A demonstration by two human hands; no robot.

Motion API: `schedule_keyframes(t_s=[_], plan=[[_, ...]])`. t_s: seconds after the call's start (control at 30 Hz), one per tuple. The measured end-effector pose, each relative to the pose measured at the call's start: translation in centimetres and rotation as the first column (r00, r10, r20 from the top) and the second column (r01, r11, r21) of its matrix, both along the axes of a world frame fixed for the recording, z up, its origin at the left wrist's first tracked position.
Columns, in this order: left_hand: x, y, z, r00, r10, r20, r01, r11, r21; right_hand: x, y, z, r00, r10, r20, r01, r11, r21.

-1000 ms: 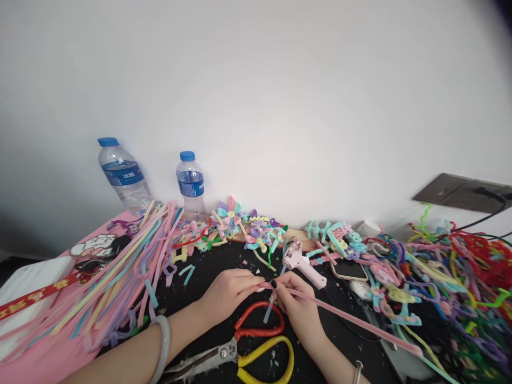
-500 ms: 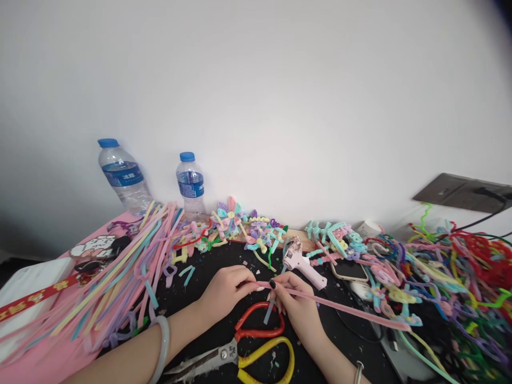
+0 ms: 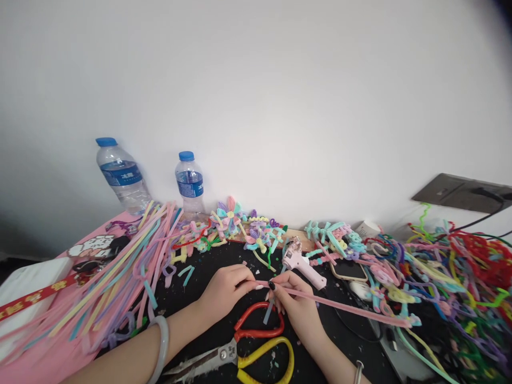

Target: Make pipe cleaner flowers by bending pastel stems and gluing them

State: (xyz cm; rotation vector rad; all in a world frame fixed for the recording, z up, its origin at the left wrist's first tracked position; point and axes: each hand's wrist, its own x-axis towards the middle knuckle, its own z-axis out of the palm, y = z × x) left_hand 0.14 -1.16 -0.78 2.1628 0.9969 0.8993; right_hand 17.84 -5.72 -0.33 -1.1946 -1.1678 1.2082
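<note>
Both forearms are cut off by the lower edge, and the scissors (image 3: pixel 240 354), red and yellow handled, lie half hidden under the wrists. The left hand (image 3: pixel 228 290) and right hand (image 3: pixel 294 301) meet over the black counter (image 3: pixel 208 330), each grip pinched shut on one end of a long, fuzzy pink pipe cleaner (image 3: pixel 340 305) that runs off rightwards into a tangled heap of pipe cleaners (image 3: pixel 452 277). A short pale-blue pipe cleaner piece (image 3: pixel 269 312) hangs at the right fingers; how it is held is unclear. A pink glue gun (image 3: pixel 302 264) lies just behind, two plastic water bottles (image 3: pixel 120 176) against the white wall.
</note>
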Motion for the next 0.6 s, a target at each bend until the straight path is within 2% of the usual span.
schedule_keyframes(t_s=[0.37, 0.6], plan=[[0.21, -0.01, 0.75, 0.999, -0.018, 0.032, 0.019, 0.999, -0.039, 0.05, 0.17, -0.28, 1.000, -0.004, 0.021, 0.005, 1.000, -0.016], [0.19, 0.11, 0.62, 0.999, -0.041, 0.015, 0.042, 0.996, -0.078, -0.05, -0.03, -0.12, 1.000, 0.007, 0.027, -0.007, 1.000, 0.002]])
